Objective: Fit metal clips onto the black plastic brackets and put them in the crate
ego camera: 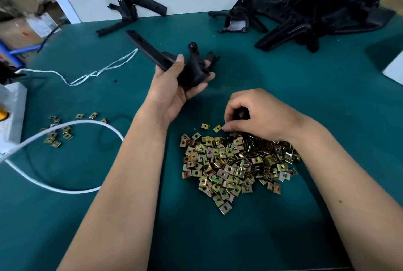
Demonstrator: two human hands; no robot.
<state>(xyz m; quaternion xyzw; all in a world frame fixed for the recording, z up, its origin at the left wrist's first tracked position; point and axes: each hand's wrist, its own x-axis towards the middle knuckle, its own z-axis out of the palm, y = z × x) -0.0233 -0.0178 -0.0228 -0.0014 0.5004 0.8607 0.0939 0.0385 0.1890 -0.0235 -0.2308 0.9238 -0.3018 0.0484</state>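
A: Status? Left hand point(174, 87) grips a black bracket point(192, 67), thumb over the top, fingers curled under, held up off the green mat point(305, 100). The bracket's long arm points far-left.

B: Right hand point(259, 115) is at the far edge of the clip pile point(235, 166), fingers curled down. Probably pinching one clip, but the fingertips hide it, so I can't tell if anything is actually held. Two loose clips point(211, 127) sit just beside the thumb.

A: Take one of those singles rather than digging in the heap. Less chance of lifting two nested together.

B: Agreed. Then orient the open mouth of the clip toward the bracket tab, hole lined up with the bracket's hole, and push straight on. Left hand should brace right behind the tab so the part doesn't twist.

A: Room to move?

B: Mat between the two hands is open, so a short lift from the pile to the bracket works. Unfitted brackets point(316, 13) are piled far-right, two more point(133, 11) far-left against the white wall. White cable point(65, 187) loops near-left, with string point(91, 74) beyond it and a small scatter of clips point(56, 133) under the cable.

A: Keep the left forearm off that cable loop. Crate?

B: Not in view. Near edge of the mat runs under the forearms, so don't sweep clips toward it.
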